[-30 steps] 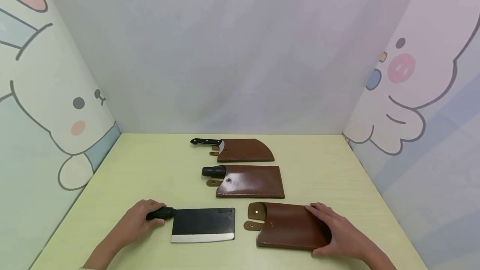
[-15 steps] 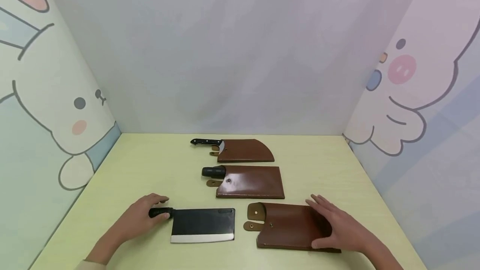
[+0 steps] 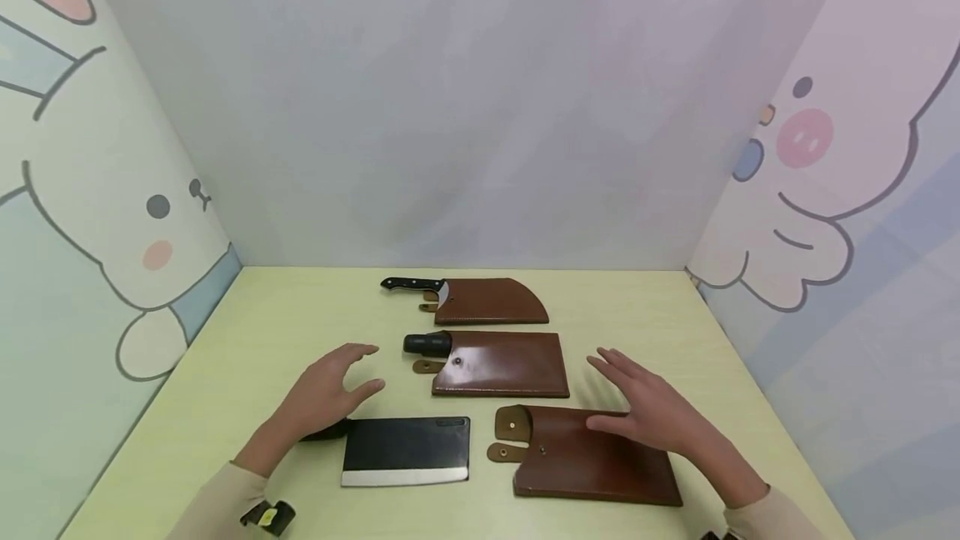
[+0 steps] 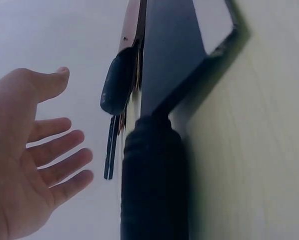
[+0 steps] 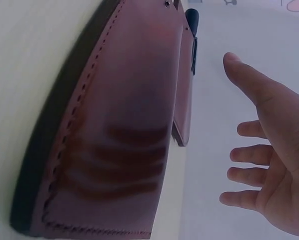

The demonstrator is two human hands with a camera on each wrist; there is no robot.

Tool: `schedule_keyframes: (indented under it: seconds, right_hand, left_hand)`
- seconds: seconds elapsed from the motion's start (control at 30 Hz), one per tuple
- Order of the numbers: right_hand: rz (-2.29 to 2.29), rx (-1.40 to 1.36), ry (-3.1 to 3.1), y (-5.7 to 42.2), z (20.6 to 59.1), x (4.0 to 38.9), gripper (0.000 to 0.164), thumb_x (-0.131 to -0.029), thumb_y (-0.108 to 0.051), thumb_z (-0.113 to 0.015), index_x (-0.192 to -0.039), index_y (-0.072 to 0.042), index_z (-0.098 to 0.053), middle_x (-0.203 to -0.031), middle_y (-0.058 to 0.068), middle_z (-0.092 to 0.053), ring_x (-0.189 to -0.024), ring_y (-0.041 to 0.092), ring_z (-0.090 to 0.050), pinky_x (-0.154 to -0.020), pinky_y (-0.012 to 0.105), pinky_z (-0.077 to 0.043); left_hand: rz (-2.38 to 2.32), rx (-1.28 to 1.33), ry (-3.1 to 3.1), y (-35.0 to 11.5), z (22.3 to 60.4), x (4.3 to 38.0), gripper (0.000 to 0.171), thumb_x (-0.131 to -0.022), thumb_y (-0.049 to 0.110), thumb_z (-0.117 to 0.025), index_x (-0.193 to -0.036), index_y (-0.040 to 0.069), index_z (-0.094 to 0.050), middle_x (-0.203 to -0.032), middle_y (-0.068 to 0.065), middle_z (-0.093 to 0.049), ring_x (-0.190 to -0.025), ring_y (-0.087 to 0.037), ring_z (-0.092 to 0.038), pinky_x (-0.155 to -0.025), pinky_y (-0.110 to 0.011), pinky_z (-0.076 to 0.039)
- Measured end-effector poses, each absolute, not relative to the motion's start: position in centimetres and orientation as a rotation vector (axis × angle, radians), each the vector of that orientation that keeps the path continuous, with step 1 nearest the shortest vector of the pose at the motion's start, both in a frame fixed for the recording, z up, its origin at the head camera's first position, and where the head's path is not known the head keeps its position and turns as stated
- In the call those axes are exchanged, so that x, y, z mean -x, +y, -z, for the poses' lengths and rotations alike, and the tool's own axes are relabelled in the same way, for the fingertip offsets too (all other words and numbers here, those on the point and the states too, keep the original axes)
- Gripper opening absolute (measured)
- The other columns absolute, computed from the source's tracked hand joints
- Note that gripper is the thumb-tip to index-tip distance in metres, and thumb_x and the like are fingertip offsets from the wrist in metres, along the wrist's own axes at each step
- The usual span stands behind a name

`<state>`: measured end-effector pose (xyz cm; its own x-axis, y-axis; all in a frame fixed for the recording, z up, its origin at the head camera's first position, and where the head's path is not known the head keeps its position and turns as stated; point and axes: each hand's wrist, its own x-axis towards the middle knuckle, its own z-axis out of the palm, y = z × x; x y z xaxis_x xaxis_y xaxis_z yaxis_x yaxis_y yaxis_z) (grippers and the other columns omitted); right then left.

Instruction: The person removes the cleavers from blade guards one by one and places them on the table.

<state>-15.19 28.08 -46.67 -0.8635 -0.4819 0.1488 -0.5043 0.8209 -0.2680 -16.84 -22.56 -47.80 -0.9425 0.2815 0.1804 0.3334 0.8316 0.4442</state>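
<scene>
In the head view a bare cleaver (image 3: 406, 445) with a black handle (image 4: 155, 185) lies flat near the front, its bright edge toward me. Above the handle hovers my left hand (image 3: 324, 390), fingers spread and holding nothing. Right of the cleaver lies a brown leather sheath (image 3: 585, 465) with its mouth and two unfastened straps facing left. My right hand (image 3: 652, 407) is raised over this sheath, apart from it, with its fingers loosely extended. Its dark reflection shows on the leather (image 5: 114, 100) in the right wrist view.
Behind these lies a second cleaver in a brown sheath (image 3: 510, 365), its black handle (image 3: 427, 344) sticking out left. Farther back is a rounded brown sheath (image 3: 491, 301) around a knife with a riveted black handle (image 3: 411, 283). Printed walls border the pale yellow table (image 3: 637, 307).
My left hand has let go of the cleaver's handle and moved up and right. My right hand has lifted off the sheath and moved up and left. The cleaver and sheaths have stayed put.
</scene>
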Motion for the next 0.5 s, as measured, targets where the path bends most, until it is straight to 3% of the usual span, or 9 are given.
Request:
schedule_keyframes:
  seconds: [0.2,0.5]
  right_hand:
    - [-0.432,-0.785,-2.908,25.9,46.5,17.4,0.098,-0.081,-0.073,-0.071,-0.154,-0.014,-0.046,-0.161,0.015,-0.040,-0.147,0.040,-0.038,-0.101,0.061,-0.049]
    - [-0.436,-0.846,-2.930,23.2,47.2,20.3,0.100,-0.079,-0.066,-0.079,-0.157,-0.014,-0.043,-0.161,0.017,-0.038,-0.150,0.040,-0.033,-0.103,0.061,-0.047]
  left_hand:
    - [0.715,0.545,-2.859,-20.0,47.5,18.9,0.062,-0.094,0.044,-0.073,-0.141,0.006,-0.059,-0.143,-0.016,-0.058,-0.134,-0.039,-0.053,-0.105,-0.058,-0.045]
    - [0.713,0.694,-2.900,-17.6,47.7,22.0,0.068,-0.094,0.044,-0.073,-0.147,0.005,-0.054,-0.149,-0.017,-0.054,-0.138,-0.039,-0.049,-0.109,-0.057,-0.043]
